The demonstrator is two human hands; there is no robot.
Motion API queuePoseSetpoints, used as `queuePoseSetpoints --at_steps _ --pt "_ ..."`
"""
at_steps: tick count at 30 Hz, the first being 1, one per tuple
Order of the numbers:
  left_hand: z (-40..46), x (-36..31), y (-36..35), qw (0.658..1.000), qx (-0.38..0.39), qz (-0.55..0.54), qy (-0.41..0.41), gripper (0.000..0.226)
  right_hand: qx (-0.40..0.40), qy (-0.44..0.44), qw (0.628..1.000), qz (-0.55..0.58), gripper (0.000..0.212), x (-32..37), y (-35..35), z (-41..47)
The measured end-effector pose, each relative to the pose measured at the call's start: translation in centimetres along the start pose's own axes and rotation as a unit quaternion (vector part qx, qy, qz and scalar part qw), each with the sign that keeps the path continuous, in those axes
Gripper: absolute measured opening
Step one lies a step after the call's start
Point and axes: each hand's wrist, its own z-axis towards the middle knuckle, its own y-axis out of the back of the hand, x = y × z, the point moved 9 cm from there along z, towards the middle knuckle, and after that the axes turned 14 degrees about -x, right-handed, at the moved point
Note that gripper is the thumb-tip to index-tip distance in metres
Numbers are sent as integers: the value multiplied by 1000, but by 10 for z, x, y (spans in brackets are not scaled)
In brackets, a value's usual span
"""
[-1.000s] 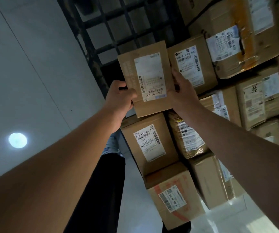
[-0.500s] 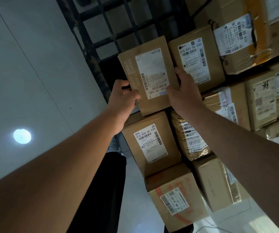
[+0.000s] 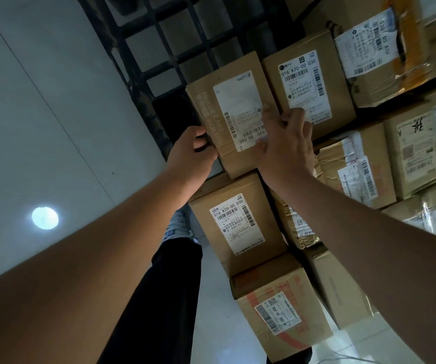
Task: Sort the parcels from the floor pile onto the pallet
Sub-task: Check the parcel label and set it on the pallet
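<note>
- Since a second ago the right hand [image 3: 285, 148] has slid from the parcel's right edge onto its labelled face, and the parcel [image 3: 231, 114] sits deeper among the stacked boxes.
- Parcel: a brown carton with a white shipping label [image 3: 240, 111], its long axis running from near the hands up and away towards the black grid frame [image 3: 159, 43]; the label's print reads upside down from this view.
- It rests on top of the box marked 516 K20-00 030 [image 3: 235, 224], touching a second box with the same code [image 3: 307, 85] on its right.
- Left hand [image 3: 189, 158] curls round the parcel's lower-left edge, gripping it.
- Right hand lies on the label with fingers bent; it seems to press rather than pinch, though the fingertips are blurred.
- Stack: more taped cartons [image 3: 356, 166] fill the right side, a red-printed box [image 3: 280, 308] below.
- Pale floor [image 3: 40, 101] to the left, with a round bright spot [image 3: 45, 218].
</note>
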Motion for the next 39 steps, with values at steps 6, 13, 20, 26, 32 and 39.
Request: queuePoseSetpoints --at_steps 6,13,20,26,32,39 --pt "-9 -26 16 987 -19 133 -88 50 24 -41 998 39 57 9 14 -5" --pt "-59 -85 26 934 -29 269 -232 55 31 -26 993 113 49 19 62 -32" --pt "-171 -160 37 852 -57 369 -366 56 1 27 988 150 49 14 163 -75" --pt "-343 -247 63 765 -97 449 -450 57 -47 116 974 189 48 -6 328 -142" --pt "-551 -339 92 696 -153 456 -533 61 -106 194 955 199 51 -30 513 -241" --pt "-757 -380 136 652 -209 422 -594 70 -189 217 939 191 51 -69 684 -365"
